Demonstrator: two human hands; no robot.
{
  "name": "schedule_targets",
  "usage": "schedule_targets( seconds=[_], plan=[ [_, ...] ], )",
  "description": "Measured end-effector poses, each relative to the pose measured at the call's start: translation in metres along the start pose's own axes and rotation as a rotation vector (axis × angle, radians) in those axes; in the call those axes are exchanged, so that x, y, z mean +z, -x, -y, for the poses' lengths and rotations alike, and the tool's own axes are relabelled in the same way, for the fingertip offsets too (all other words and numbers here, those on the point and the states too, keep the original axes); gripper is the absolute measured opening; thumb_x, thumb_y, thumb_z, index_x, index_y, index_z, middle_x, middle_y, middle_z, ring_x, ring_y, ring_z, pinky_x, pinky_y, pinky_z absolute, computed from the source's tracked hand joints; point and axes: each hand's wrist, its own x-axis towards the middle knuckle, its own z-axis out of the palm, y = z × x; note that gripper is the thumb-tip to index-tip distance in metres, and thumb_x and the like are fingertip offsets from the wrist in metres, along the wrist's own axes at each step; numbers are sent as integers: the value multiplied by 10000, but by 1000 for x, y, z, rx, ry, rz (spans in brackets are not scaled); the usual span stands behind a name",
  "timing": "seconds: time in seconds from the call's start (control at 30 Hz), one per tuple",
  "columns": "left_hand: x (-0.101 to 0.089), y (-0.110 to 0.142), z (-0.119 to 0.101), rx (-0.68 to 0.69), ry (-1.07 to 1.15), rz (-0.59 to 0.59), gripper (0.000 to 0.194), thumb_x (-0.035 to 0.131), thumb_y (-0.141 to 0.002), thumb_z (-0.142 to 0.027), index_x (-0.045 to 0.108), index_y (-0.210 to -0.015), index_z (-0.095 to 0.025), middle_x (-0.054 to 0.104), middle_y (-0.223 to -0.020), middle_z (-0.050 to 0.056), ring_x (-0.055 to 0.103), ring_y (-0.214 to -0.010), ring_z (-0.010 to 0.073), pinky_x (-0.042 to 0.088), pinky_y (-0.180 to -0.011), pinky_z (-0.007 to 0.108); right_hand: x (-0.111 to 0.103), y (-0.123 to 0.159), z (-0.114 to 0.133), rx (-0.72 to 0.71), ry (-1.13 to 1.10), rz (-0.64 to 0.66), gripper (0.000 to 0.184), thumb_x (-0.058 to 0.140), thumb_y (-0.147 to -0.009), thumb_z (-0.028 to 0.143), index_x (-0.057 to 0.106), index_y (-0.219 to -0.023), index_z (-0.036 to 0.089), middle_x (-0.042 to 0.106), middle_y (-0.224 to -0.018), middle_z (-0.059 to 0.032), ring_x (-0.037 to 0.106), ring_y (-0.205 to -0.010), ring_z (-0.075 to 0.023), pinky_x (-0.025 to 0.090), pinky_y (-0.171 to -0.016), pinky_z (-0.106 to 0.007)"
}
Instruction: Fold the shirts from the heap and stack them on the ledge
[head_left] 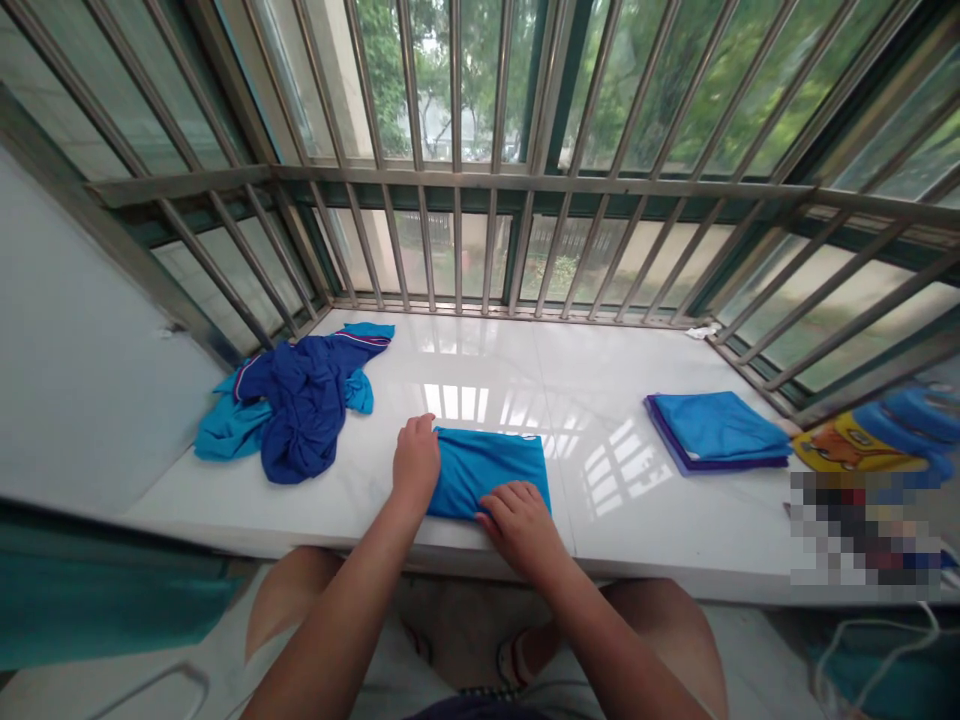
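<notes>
"Steel window bars [457, 100] ran behind everything, with a polished white ledge [600, 350] below them. What did you notice, working from the left?"

"At ten o'clock lay a crumpled blue garment [300, 410], well apart from the hands. Next came the left hand [416, 462], at the left end of a folded blue cloth [487, 472] that sat at twelve o'clock, close to the ledge's front edge."

"Was that hand gripping it?"

"I couldn't tell. Its fingers were at the cloth's edge and it wasn't clenched, but a small pinch could have been hidden. The right hand [521, 530] was open, lying across the cloth's near edge."

"And farther right?"

"A folded blue stack with a purple edge [712, 430] sat at two o'clock, with a yellow printed item [847, 445] just past it."

"What looked risky?"

"That slick ledge. Uneven pressure could have skidded the cloth, and a pull toward the body could have tipped it over the front edge. A wide sweep of the right arm [622, 640] might have knocked the stack as well."
</notes>
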Motion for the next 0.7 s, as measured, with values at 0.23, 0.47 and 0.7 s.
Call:
schedule_targets(
  seconds=[0.23, 0.47, 0.7],
  plan=[
    [23, 17, -6, 288, 80, 265, 480, 509, -1075, -350, 628, -1517, -208, 571, -1637, 156, 477, -1559, 336, 302, -1322, 560, 8, -51, -27, 297, 27, 90, 635, 411, -1136, 476, 433, -1682, 151, 398, -1748, -150, 312, -1636, -338, 177, -1328, -581],
    [20, 16, 30, 96, -28, 193, 619, 397, -1108, -447, 473, -1658, -172, 420, -1732, 187, 376, -1627, 362, 203, -1342, 624, -3, -59, -95, 568, 73, 191, 672, 271, -1153, 537, 384, -1712, 182, 299, -1793, -138, 224, -1672, -344, 169, -1324, -629],
    [23, 15, 32, 97, -106, 189, 598, 327, -1111, -374, 529, -1613, -118, 437, -1714, 215, 397, -1613, 378, 263, -1314, 650, -7, -50, -27, 378, 90, 1, 644, 387, -1125, 394, 391, -1689, 82, 338, -1764, -212, 279, -1655, -347, 201, -1340, -572]
  ],
)
